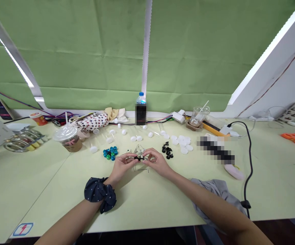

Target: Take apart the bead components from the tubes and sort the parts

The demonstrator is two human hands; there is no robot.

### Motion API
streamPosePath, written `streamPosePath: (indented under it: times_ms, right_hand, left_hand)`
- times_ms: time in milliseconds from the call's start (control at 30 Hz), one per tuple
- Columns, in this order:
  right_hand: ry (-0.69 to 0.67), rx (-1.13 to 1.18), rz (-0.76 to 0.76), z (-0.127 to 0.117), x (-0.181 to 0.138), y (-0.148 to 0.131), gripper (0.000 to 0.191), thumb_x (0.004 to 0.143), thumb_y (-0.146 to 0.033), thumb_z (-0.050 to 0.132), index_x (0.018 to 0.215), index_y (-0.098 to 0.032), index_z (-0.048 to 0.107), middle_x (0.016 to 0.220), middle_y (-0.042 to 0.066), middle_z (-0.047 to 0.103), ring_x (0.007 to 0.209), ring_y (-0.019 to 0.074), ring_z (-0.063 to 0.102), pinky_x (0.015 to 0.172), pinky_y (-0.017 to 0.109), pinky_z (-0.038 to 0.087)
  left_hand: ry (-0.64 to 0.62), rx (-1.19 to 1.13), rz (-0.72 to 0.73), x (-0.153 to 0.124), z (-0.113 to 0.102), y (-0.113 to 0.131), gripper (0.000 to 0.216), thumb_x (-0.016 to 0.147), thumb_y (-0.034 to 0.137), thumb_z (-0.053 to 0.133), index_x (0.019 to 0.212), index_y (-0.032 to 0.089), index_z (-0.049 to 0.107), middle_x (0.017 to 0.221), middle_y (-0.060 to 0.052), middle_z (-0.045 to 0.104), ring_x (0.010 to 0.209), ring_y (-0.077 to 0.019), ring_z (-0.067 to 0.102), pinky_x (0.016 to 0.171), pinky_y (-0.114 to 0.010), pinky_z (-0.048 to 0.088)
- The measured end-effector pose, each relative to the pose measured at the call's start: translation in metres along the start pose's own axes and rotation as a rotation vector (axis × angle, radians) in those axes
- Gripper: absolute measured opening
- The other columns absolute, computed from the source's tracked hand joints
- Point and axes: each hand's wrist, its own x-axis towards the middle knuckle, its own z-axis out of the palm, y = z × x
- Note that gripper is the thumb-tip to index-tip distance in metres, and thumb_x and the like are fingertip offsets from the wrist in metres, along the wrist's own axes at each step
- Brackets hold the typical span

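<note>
My left hand (123,165) and my right hand (156,161) meet over the middle of the pale green table (147,194). Both pinch a small black piece with thin metal wires (139,158) held between the fingertips. A dark dotted scrunchie (100,194) sits on my left wrist. Just left of my hands lies a cluster of blue and green balls (110,152). To the right lies a heap of small black pieces (168,150). More thin wires (138,148) rest behind my hands.
White caps (183,141) and clear tubes (109,137) are scattered behind. A lidded drink cup (68,137), water bottle (140,109), plastic cup (199,115), patterned pouch (92,121), black cable (248,160), grey cloth (217,190) and pink object (234,172) lie around.
</note>
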Motion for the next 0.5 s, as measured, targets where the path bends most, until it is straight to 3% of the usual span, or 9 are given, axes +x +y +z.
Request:
streamPosePath:
  times_ms: [400,500]
  right_hand:
    - [0.01,-0.034,0.023,0.0,0.0024,0.0055,0.025,0.08,-0.043,0.06,0.081,-0.02,0.069,0.101,0.007,0.056,0.085,0.0163,0.055,0.056,0.024,0.041]
    - [0.006,-0.044,0.021,-0.0005,0.0017,0.0042,0.024,0.078,-0.043,0.062,0.086,-0.021,0.069,0.103,0.007,0.056,0.079,0.0143,0.054,0.055,0.023,0.041]
  left_hand:
    - [-0.029,-0.04,-0.031,0.0007,0.0001,0.0,0.028,0.065,0.029,0.077,0.087,0.014,0.069,0.089,-0.007,0.071,0.079,-0.0208,0.068,0.079,-0.035,0.054]
    - [-0.027,-0.031,-0.026,0.0008,-0.0004,0.0001,0.027,0.066,0.029,0.076,0.088,0.015,0.069,0.09,-0.007,0.07,0.08,-0.0204,0.068,0.079,-0.035,0.053]
